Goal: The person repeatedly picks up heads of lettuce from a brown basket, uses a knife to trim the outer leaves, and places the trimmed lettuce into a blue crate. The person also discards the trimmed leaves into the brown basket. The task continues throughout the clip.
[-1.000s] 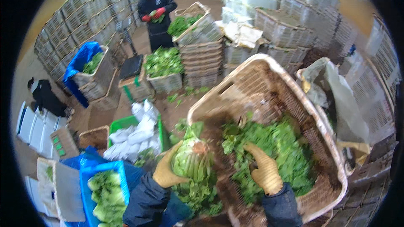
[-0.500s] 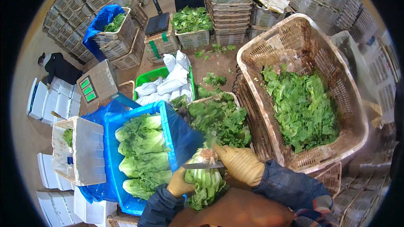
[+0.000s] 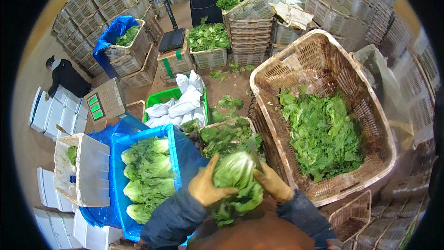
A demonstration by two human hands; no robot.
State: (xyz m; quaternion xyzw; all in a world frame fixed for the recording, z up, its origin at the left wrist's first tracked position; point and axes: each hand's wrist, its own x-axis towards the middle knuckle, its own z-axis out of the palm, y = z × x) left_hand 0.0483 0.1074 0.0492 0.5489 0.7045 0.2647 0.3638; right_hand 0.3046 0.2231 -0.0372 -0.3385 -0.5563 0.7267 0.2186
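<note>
A head of lettuce (image 3: 238, 171), pale green with its ribbed base toward the far side, is between my hands above my lap. My left hand (image 3: 206, 186), in a tan glove, grips its left side with thumb and fingers apart around it. My right hand (image 3: 273, 183), gloved too, is closed on a knife (image 3: 254, 153) and touches the lettuce's right side. The blade is blurred and points away from me; the handle is hidden in the glove. Left of my hands, a blue-lined crate (image 3: 174, 157) holds several trimmed lettuce heads (image 3: 148, 176) in a column.
A large brown crate (image 3: 277, 146) with loose green leaves stands at right. Ahead are a leaf-filled crate (image 3: 252, 125) and a green crate (image 3: 206, 106) of white bundles. A scale (image 3: 105, 99) and white foam box (image 3: 95, 171) stand left. Two people (image 3: 203, 0) (image 3: 69, 78) work farther off.
The knife has swung from lying across the lettuce's cut base to pointing away. The lettuce has turned and lifted slightly, my left hand now higher on its side. The whole view has shifted a little.
</note>
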